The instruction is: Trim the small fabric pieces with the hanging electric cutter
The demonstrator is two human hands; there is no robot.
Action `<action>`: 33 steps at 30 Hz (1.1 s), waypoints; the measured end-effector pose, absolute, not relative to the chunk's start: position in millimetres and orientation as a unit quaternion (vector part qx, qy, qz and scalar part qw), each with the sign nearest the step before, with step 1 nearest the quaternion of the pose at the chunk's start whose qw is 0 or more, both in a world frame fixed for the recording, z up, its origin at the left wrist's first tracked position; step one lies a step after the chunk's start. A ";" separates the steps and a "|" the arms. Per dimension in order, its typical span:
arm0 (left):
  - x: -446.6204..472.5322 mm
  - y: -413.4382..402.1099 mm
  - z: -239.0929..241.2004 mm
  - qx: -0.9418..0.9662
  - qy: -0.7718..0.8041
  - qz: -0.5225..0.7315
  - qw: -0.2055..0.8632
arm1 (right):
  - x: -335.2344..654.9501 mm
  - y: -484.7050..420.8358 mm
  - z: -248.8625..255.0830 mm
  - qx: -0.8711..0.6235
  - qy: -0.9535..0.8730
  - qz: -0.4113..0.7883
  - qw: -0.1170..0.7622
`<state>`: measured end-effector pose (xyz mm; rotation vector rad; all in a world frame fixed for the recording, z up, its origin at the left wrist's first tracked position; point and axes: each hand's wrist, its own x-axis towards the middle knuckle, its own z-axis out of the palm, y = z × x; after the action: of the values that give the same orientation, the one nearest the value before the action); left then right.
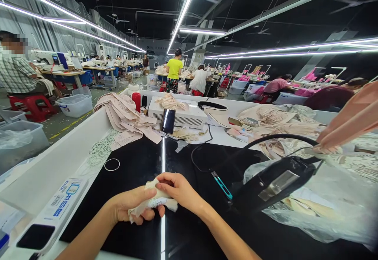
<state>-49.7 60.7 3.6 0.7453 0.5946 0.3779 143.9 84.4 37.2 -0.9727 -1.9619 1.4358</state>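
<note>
Both of my hands meet low in the middle of the picture, over a glossy black table top (141, 165). My left hand (130, 205) is curled round a small bunched piece of cream lace fabric (155, 201). My right hand (180, 189) pinches the top of the same piece with bent fingers. Part of the fabric is hidden inside my left palm.
Teal-handled snips (222, 185) and a black device (274, 183) with a cable lie to the right, by clear plastic bags (330, 209). Beige garments (124, 114), a white box (180, 114), a red bottle (136, 101) and white rings (112, 164) sit farther back. Other people work at distant tables.
</note>
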 end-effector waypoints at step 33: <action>-35.9 45.1 -11.1 0.625 0.393 0.420 0.528 | 152.0 59.3 16.4 -0.351 -0.837 0.079 0.412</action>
<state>-35.9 45.1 -11.1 1.4929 0.9397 1.0033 152.0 59.3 16.4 -0.8818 -2.1056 0.1986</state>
